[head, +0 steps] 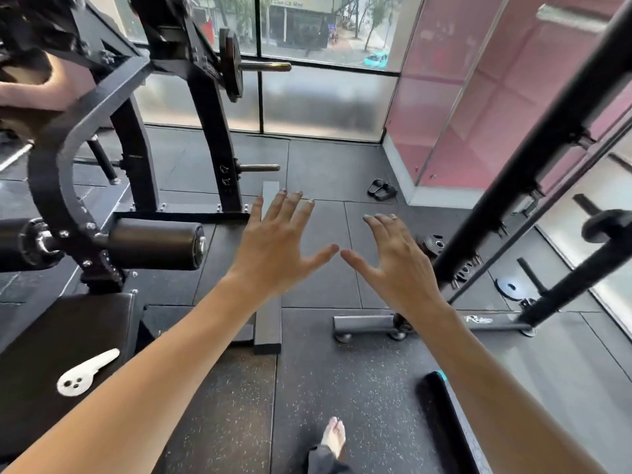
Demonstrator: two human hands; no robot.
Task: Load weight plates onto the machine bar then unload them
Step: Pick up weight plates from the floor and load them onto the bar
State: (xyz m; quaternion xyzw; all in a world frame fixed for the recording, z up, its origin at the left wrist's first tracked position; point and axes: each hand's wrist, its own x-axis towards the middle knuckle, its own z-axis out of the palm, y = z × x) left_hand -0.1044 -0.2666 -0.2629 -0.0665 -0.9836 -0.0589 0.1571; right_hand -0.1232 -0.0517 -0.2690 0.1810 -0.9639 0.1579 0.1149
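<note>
My left hand (278,244) and my right hand (396,258) are stretched out in front of me over the floor, fingers spread and straight, thumbs nearly meeting, holding nothing. A black weight plate (229,63) sits on the machine's upper bar (265,67) at the top centre, well above and beyond my hands. A lower bare peg (260,168) sticks out of the machine upright. More plates (431,243) rest on the rack at the right, just beyond my right hand, and a small plate (511,288) lies at the rack's foot.
The black machine frame (208,131) with a roller pad (154,242) and seat (65,340) fills the left. A slanted black rack post (533,148) crosses the right. Sandals (381,189) lie by the glass wall. A black roll (444,415) lies on the rubber floor near my bare foot (334,436).
</note>
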